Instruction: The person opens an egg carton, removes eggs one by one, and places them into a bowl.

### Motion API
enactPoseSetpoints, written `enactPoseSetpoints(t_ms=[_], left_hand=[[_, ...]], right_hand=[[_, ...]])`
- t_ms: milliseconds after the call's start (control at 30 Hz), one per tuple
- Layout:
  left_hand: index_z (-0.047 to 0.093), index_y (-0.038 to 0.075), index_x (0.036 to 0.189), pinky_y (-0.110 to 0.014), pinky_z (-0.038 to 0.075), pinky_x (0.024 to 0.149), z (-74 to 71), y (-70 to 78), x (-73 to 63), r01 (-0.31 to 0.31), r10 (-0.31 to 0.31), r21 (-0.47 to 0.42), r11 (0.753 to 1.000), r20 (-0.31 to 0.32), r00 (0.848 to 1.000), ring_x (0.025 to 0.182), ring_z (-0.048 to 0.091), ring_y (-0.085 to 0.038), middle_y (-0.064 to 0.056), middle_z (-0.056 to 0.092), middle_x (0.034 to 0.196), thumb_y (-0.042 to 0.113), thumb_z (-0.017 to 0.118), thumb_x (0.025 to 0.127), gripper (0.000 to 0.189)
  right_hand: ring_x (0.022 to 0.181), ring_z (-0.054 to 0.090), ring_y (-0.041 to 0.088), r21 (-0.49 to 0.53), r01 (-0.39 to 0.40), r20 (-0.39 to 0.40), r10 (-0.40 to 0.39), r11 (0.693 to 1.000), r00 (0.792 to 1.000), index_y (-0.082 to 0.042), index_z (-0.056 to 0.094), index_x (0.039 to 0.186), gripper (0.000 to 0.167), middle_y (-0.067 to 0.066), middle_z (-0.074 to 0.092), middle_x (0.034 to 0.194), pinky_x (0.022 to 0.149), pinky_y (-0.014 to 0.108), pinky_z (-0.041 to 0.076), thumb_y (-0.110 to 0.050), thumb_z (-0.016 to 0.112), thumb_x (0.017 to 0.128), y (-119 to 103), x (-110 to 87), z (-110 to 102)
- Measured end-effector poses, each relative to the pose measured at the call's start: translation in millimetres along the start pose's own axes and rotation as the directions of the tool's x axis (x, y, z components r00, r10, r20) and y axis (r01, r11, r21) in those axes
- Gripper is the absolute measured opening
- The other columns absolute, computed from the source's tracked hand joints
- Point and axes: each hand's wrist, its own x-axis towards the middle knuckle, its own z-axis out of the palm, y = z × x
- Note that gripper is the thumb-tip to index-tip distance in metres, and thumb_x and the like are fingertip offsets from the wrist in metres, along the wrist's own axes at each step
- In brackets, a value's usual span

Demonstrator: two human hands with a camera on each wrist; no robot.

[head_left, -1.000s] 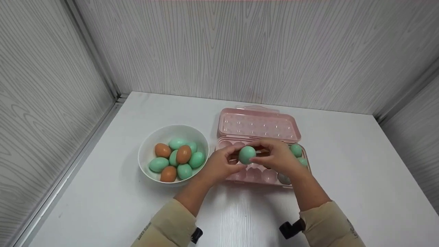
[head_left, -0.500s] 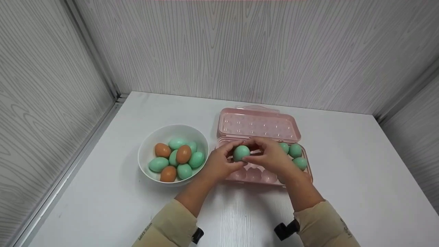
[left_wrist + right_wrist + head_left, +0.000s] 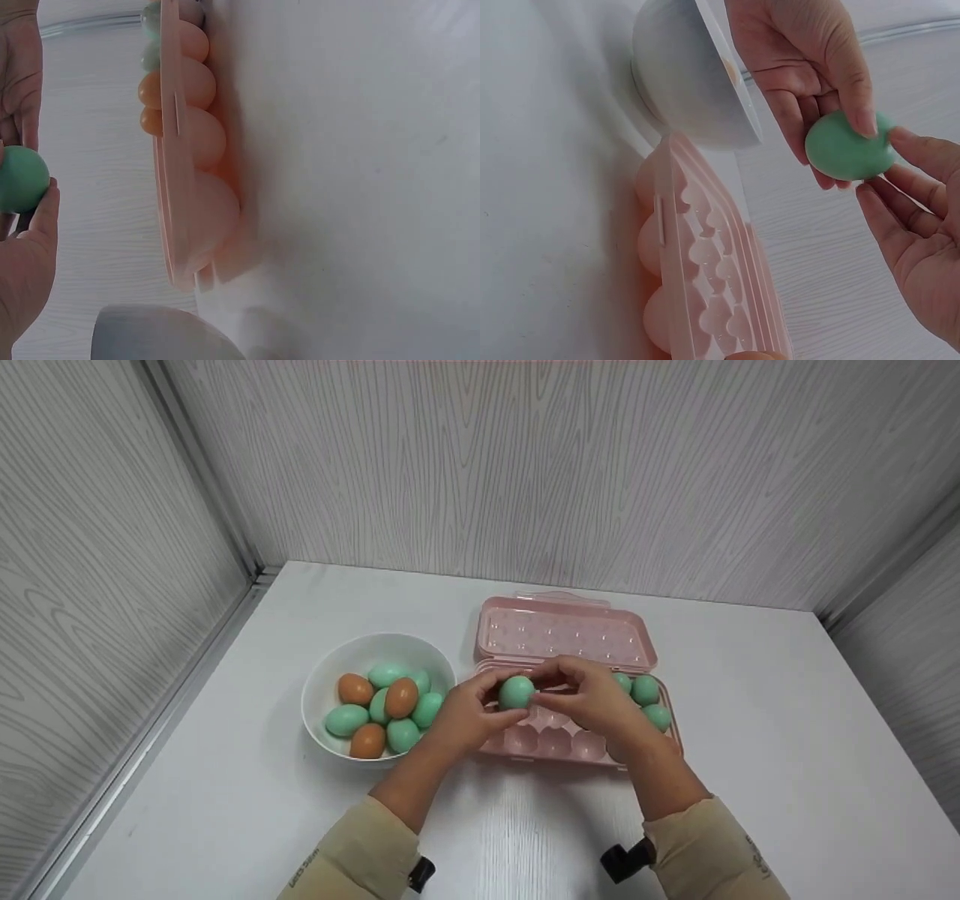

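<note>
A green egg [image 3: 517,693] is held in the air above the left part of a pink egg carton [image 3: 555,741], between both hands. My left hand [image 3: 463,714] grips it from the left, thumb and fingers around its side. From the right, my right hand [image 3: 600,703] pinches the egg's other end with its fingertips, as the right wrist view shows at the egg [image 3: 847,146]. The carton's lid [image 3: 566,631] stands raised at the back. Green eggs [image 3: 645,690] sit in its right-hand wells, partly hidden by my right hand; orange eggs [image 3: 150,90] show in the left wrist view.
Left of the carton stands a white bowl [image 3: 319,671] with several green and orange eggs [image 3: 355,688] in it. Both rest on a white table [image 3: 225,780]. Grey wood-grain panels [image 3: 465,472] rise behind and at the sides.
Both hands have shifted left and slightly up with the green egg, from the carton's middle toward its left end. More green eggs at the carton's right are now uncovered.
</note>
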Motion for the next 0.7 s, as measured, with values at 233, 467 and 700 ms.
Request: enactPoseSetpoints(t_ms=[233, 467, 700], left_hand=[[0.054, 0.023, 0.124, -0.028, 0.046, 0.092, -23.5, -3.8, -5.7, 0.039, -0.041, -0.039, 0.998, -0.038, 0.998, 0.111, 0.053, -0.015, 0.002, 0.053, 0.123, 0.027, 0.075, 0.076, 0.052], [0.056, 0.024, 0.12, -0.029, 0.044, 0.094, -49.1, -6.7, -13.1, 0.124, -0.124, -0.01, 0.992, -0.132, 0.983, 0.115, 0.051, -0.012, 0.005, 0.054, 0.123, 0.027, 0.076, 0.075, 0.05], [0.056, 0.021, 0.118, -0.031, 0.04, 0.099, -69.2, -21.7, -21.5, 0.182, -0.179, 0.004, 0.983, -0.151, 0.972, 0.118, 0.049, -0.014, 0.004, 0.054, 0.122, 0.026, 0.077, 0.074, 0.05]], right_hand=[[0.093, 0.061, 0.018, -0.056, 0.058, -0.028, -0.059, 0.997, 0.998, -0.006, 0.063, 0.106, 0.027, 0.007, 0.064, 0.099, 0.081, 0.029, 0.052, -0.017, 0.069, 0.082, 1, -1.9, -9], [0.086, 0.06, 0.02, -0.031, 0.054, -0.047, -0.056, 0.998, 0.997, -0.007, 0.065, 0.102, 0.021, 0.008, 0.064, 0.095, 0.075, 0.024, 0.052, -0.015, 0.068, 0.082, 9, -1.8, -16], [0.086, 0.06, 0.019, -0.022, 0.055, -0.048, -0.056, 0.998, 0.997, -0.007, 0.065, 0.102, 0.024, 0.008, 0.064, 0.098, 0.076, 0.024, 0.051, -0.02, 0.069, 0.082, 18, -2.5, -18]])
